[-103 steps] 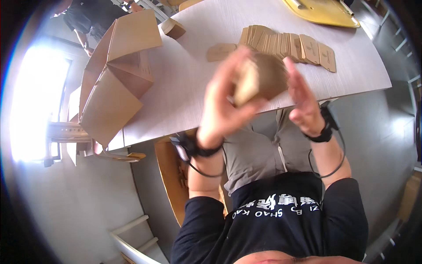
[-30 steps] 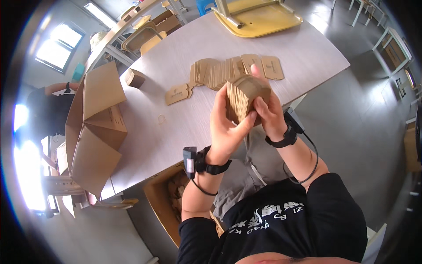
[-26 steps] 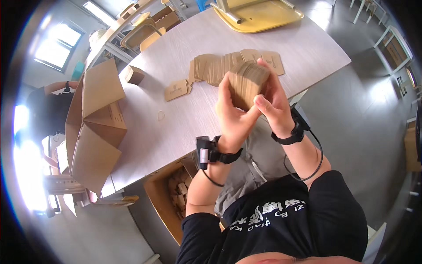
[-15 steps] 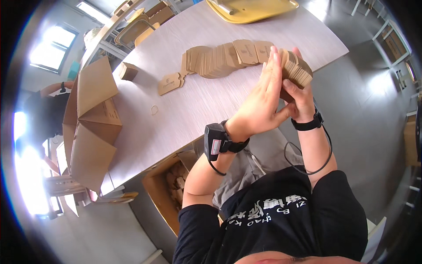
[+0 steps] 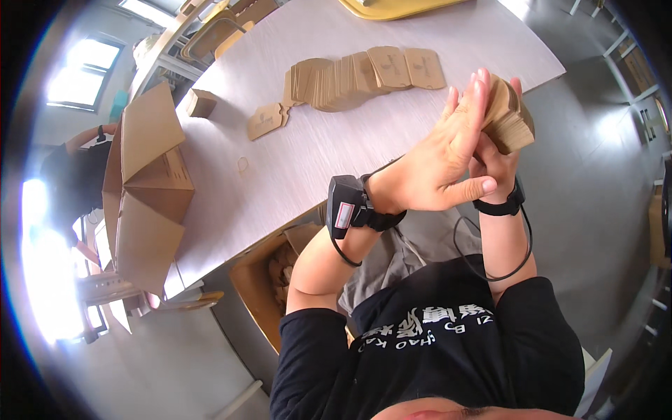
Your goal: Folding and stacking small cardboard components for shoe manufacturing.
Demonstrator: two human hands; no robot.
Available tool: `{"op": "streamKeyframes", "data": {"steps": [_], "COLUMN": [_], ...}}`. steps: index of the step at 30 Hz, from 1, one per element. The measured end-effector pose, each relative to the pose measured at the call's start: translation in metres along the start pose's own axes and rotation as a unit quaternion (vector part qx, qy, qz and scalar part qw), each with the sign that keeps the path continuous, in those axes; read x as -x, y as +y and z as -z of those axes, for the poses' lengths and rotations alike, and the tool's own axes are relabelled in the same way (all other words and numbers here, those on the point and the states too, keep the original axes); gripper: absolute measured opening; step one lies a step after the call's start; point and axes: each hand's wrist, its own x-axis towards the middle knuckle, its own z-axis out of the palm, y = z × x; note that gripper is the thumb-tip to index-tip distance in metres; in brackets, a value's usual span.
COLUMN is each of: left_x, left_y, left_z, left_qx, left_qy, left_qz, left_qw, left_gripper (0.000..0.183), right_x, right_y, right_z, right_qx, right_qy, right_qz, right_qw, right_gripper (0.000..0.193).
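A thick stack of brown cardboard tags [image 5: 511, 126] is gripped in my right hand [image 5: 498, 162], out past the table's right front edge. My left hand [image 5: 434, 164] is stretched flat, its palm side against the stack's left side and its thumb pointing right; it partly hides the right hand's fingers. On the table a fanned row of the same tags [image 5: 332, 80] lies overlapping, with two lying almost flat at its right end. A few loose tags [image 5: 266, 122] lie at the row's left end. Nearer me lies a thin rubber band [image 5: 243, 165].
An open cardboard carton [image 5: 150, 199] stands at the table's left, near a small tag bundle [image 5: 201, 103]. A yellow tray [image 5: 399, 8] sits at the far edge. Below the table is a box [image 5: 253, 297] holding brown pieces. Another person [image 5: 73, 168] is at far left.
Both hands have moved right with the stack, away from the row's right end. The tag there now shows fully. My left thumb has swung out to the right.
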Motion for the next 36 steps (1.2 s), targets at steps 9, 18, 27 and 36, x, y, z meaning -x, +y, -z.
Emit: {"op": "streamKeyframes", "data": {"steps": [9, 18, 27, 36], "left_x": [-0.012, -0.041, -0.042, -0.027], "left_y": [-0.046, -0.113, -0.128, -0.106], "left_z": [0.033, 0.048, 0.056, 0.087], "left_qx": [-0.240, -0.387, -0.328, -0.362], "left_qy": [0.034, -0.215, -0.185, -0.097], "left_qz": [0.079, 0.224, 0.209, 0.192], "left_qw": [0.967, 0.868, 0.903, 0.907], "left_gripper": [0.117, 0.079, 0.083, 0.081], "right_x": [-0.006, -0.004, -0.004, -0.009], "right_y": [0.003, -0.001, 0.004, 0.000], "right_z": [0.022, 0.036, 0.036, 0.038], "right_qx": [-0.236, -0.256, -0.260, -0.198], "right_qy": [0.066, 0.027, 0.025, 0.035], "right_qz": [-0.068, -0.067, -0.077, -0.073], "right_qw": [0.967, 0.964, 0.962, 0.977], "right_gripper": [0.069, 0.074, 0.076, 0.073]}}
